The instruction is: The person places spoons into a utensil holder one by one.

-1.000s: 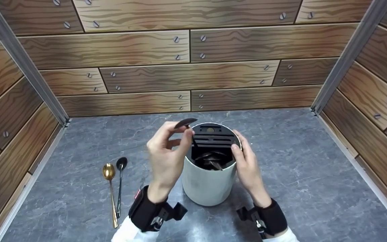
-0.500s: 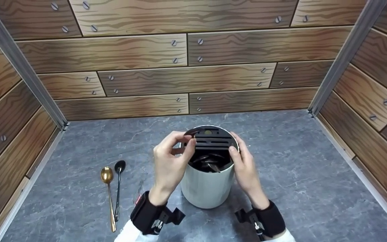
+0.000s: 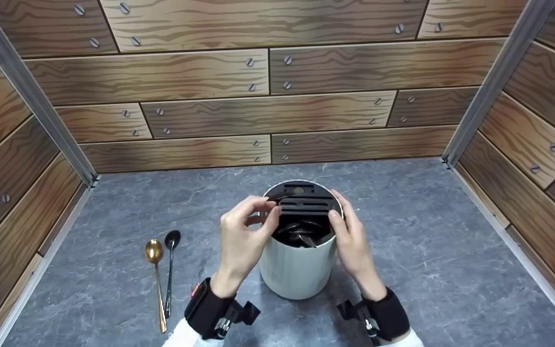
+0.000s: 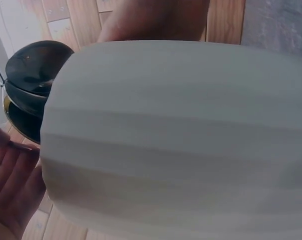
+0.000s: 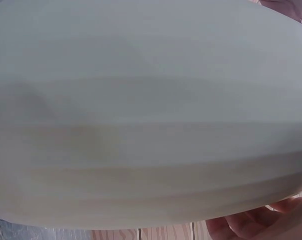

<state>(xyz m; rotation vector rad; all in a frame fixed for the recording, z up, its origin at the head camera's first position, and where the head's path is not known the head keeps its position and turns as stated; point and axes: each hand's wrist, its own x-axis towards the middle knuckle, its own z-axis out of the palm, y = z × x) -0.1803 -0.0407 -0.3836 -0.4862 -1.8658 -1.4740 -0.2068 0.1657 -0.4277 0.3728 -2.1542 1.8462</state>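
Note:
A white faceted utensil holder (image 3: 297,272) with a black slotted insert (image 3: 304,203) stands upright on the table. My left hand (image 3: 246,229) pinches a dark spoon (image 3: 280,196) near its bowl, over the holder's left rim; the handle is hidden behind the fingers. My right hand (image 3: 353,236) grips the holder's right side, its thumb at the rim and its fingers along the outer wall. Dark spoon bowls (image 3: 301,231) show in the front opening. In the left wrist view, dark bowls (image 4: 38,67) stick out past the rim beside my left hand (image 4: 15,185).
To the left on the grey marbled table (image 3: 403,260) lie a gold spoon (image 3: 153,251) and a black spoon (image 3: 172,238), side by side with handles toward me. Wood-patterned walls (image 3: 268,113) close off the back and both sides.
My left hand has lowered the dark spoon from above the holder to about its rim. My right hand keeps its hold on the holder.

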